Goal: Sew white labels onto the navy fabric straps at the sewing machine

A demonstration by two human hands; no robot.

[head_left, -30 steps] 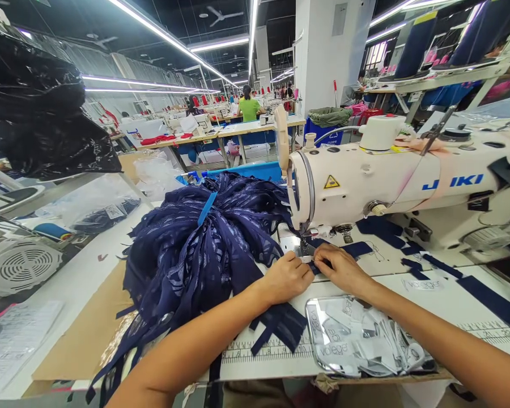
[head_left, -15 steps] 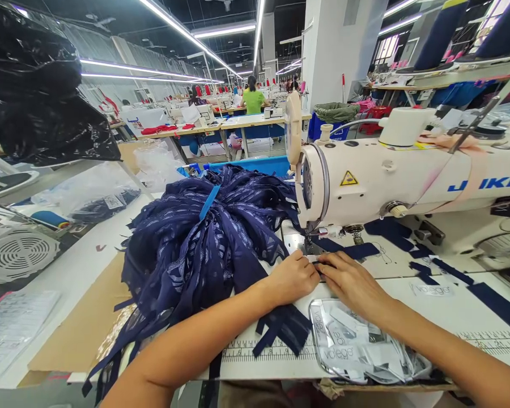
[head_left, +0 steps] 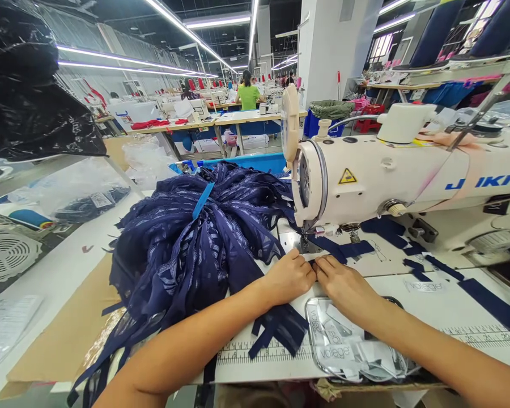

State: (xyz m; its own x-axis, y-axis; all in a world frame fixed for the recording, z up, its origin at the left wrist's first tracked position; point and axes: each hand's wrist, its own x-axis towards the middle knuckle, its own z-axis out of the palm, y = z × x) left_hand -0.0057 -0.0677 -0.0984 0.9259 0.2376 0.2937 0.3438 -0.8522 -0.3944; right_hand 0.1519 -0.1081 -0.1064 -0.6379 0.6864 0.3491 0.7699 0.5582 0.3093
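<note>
Just in front of the needle of a white sewing machine (head_left: 365, 175), both hands meet with fingertips together. My left hand (head_left: 289, 276) is closed, knuckles up, beside the metal needle plate (head_left: 289, 240). Pinched against it from the right, my right hand (head_left: 338, 279) is closed too. A sliver of navy fabric (head_left: 312, 263) shows between them; the rest is hidden under the fingers. A big bundle of navy garment pieces (head_left: 187, 238), tied with a blue strip (head_left: 203, 200), lies left of the needle and runs beneath my left forearm.
A wire-rimmed tray (head_left: 312, 340) of printed labels sits below my right wrist. Navy fabric strips (head_left: 493, 306) lie to the right. Cardboard (head_left: 63, 323) covers the left table edge. A black plastic bag (head_left: 34, 96) hangs at upper left. Another person (head_left: 249, 96) sits farther back.
My right fingers have drawn in closer to my left hand, covering more of the navy fabric. The whole view has shifted slightly; the bundle and tray stay in place.
</note>
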